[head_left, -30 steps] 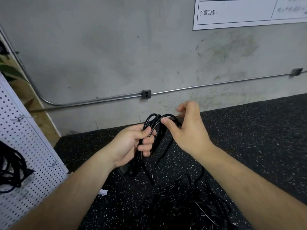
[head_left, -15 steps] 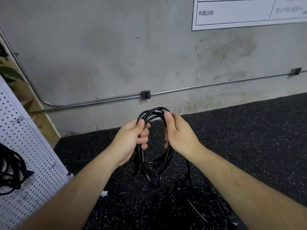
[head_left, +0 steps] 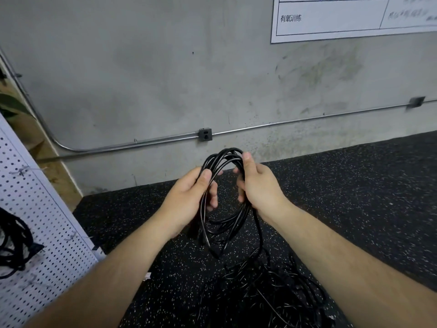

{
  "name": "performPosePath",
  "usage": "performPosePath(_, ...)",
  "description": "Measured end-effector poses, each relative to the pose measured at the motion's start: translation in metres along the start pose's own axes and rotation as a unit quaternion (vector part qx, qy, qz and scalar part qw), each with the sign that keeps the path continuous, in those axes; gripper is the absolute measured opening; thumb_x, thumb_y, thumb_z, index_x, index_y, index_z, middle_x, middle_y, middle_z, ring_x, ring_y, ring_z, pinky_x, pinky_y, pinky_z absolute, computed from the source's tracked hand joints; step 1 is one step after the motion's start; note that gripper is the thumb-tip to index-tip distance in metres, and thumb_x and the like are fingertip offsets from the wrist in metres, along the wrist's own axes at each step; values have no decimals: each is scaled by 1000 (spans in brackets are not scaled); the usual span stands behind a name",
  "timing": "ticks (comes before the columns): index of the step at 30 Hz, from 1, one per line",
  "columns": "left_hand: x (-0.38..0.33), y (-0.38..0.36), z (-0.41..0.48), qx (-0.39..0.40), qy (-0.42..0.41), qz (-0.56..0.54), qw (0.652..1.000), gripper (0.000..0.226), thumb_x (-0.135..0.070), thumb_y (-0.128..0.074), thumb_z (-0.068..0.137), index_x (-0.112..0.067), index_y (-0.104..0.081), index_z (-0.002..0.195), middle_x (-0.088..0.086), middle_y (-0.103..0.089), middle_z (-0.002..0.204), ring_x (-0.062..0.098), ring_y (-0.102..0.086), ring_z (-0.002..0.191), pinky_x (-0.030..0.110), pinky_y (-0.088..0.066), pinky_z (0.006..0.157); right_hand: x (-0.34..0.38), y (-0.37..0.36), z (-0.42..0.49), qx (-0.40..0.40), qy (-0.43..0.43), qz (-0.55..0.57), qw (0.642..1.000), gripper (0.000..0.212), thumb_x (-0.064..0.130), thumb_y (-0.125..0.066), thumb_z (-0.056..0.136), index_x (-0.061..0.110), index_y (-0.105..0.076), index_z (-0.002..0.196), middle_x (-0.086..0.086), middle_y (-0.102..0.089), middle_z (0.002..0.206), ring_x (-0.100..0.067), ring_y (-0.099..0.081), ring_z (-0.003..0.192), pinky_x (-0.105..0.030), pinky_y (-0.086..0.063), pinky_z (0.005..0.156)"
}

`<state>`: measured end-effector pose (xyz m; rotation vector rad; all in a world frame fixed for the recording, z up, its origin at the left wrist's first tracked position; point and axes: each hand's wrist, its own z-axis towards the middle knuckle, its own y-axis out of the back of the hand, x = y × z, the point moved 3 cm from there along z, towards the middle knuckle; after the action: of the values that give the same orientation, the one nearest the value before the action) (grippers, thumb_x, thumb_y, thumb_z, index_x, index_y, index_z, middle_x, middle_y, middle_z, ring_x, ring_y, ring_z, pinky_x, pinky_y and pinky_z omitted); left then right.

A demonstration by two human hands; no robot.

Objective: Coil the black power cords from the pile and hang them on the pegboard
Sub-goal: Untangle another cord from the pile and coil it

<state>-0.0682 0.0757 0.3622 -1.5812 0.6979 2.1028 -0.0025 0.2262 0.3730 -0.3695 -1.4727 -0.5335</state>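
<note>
A coiled black power cord point(head_left: 224, 159) hangs in loops between my two hands at the centre. My left hand point(head_left: 189, 197) grips the coil's left side, thumb on top. My right hand point(head_left: 257, 188) grips the right side, thumb up along the strands. A loose strand drops from the coil down to the pile of black cords point(head_left: 272, 292) on the floor below. The white pegboard point(head_left: 47, 233) leans at the left, with a black cord coil point(head_left: 14, 245) hanging on it.
A grey concrete wall with a metal conduit point(head_left: 142, 144) and an outlet box point(head_left: 205, 134) stands ahead. Black speckled rubber flooring point(head_left: 354, 197) spreads to the right. A white sign point(head_left: 343, 17) hangs at the upper right.
My right hand has come off the top of the coil and taken its right side. Both hands have drawn the loops open and raised the coil slightly.
</note>
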Motion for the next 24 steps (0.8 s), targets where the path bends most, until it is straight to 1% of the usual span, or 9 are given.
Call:
performPosePath(2,-1,-3,-4,37,42,-112,992,38,-39,-50,99,-14,-66,123,0,-60,78,21,-63,76,32,-53,72,1,4,2,-35,36,5,999,54,52,-27,108,13,-58,88,8,-41,44,-14,-47,40,-29,-42,52)
performPosePath(4,-1,-5,-5,72,58,-177,980,43,-37,-55,98,-11,-63,131,3,-60,81,25,-64,81,35,-53,78,3,8,4,-72,52,12,996,55,52,-27,108,14,-55,81,8,-43,43,-13,-48,39,-31,-42,54)
performPosePath(7,-2,-5,-9,110,61,-161,979,48,-32,-65,92,-9,-58,134,4,-63,83,28,-67,87,35,-53,84,3,12,7,-112,43,32,992,54,52,-29,107,15,-56,81,8,-48,43,-12,-49,38,-32,-43,53)
performPosePath(11,-2,-5,-12,79,59,-142,985,28,-12,-59,100,-2,-58,126,5,-58,79,26,-65,77,34,-55,77,4,15,8,-68,53,-31,996,47,49,-30,108,15,-53,85,9,-49,53,-10,-52,42,-23,-41,46)
performPosePath(12,-1,-4,-11,63,64,-141,986,25,-7,-54,102,0,-59,125,6,-57,78,25,-63,74,37,-55,77,5,15,7,-49,59,-50,996,45,47,-30,109,16,-53,86,8,-49,54,-11,-54,44,-21,-39,44)
performPosePath(15,1,1,-8,50,77,-166,982,26,0,-49,100,3,-60,123,6,-54,76,23,-56,68,54,-55,92,2,13,7,1,68,-94,993,40,43,-30,109,14,-54,96,5,-53,60,-12,-61,49,-20,-38,39)
performPosePath(20,-2,-2,-7,54,93,-190,976,35,-19,-56,96,3,-59,123,3,-48,71,18,-46,58,53,-56,87,-2,9,8,21,115,-169,979,40,44,-28,109,14,-51,95,1,-58,67,-12,-65,52,-28,-42,54)
performPosePath(22,0,-4,-5,49,98,-179,978,32,-21,-55,98,3,-60,119,2,-49,71,17,-47,57,52,-57,87,-1,9,10,13,141,-193,971,40,45,-28,108,15,-51,94,-1,-60,68,-13,-66,54,-32,-45,60)
performPosePath(24,0,-3,-5,48,102,-192,975,27,-19,-56,97,3,-60,112,3,-51,72,17,-47,57,47,-58,80,-1,8,8,13,149,-190,970,41,47,-28,108,15,-51,95,-1,-61,67,-17,-67,56,-34,-47,60)
